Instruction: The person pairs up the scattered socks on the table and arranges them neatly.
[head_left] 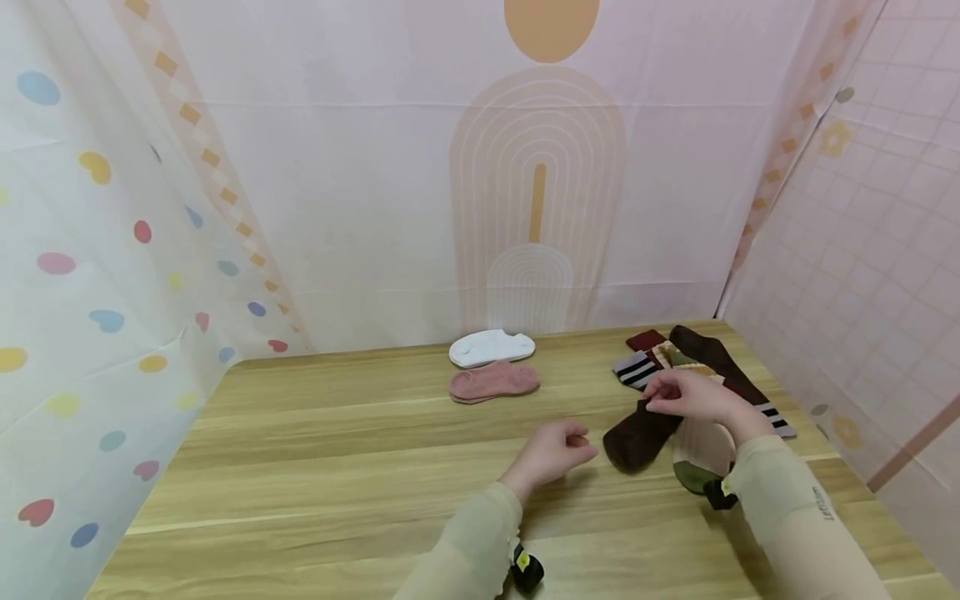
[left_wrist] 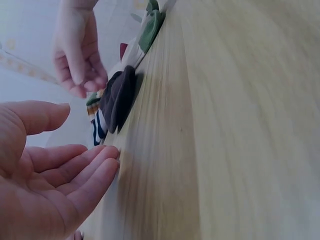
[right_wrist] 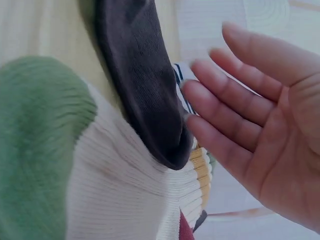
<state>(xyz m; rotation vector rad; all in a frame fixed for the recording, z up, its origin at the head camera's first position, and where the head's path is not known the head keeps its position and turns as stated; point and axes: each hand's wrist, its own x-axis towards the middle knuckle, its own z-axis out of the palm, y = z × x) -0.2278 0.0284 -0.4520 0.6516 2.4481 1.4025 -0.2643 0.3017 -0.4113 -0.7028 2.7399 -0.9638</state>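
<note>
My right hand [head_left: 693, 398] hovers over a loose pile of socks at the right of the table, palm turned down. In the right wrist view its thumb stands apart from the fingers [right_wrist: 225, 130], with nothing between them. Nearest those fingertips lies a dark brown sock [right_wrist: 145, 75], on top of a cream ribbed sock with a green toe [right_wrist: 40, 150]. My left hand [head_left: 551, 452] is just left of the brown sock's toe, fingers loosely bent and holding nothing, low over the wood.
Behind the right hand lie another dark brown sock [head_left: 712, 350], a grey cuff with black stripes [head_left: 636, 369] and a dark red piece [head_left: 647, 339]. Pink socks [head_left: 495, 381] and white socks [head_left: 491, 349] lie at the table's back middle. A patterned curtain [head_left: 360, 208] hangs behind.
</note>
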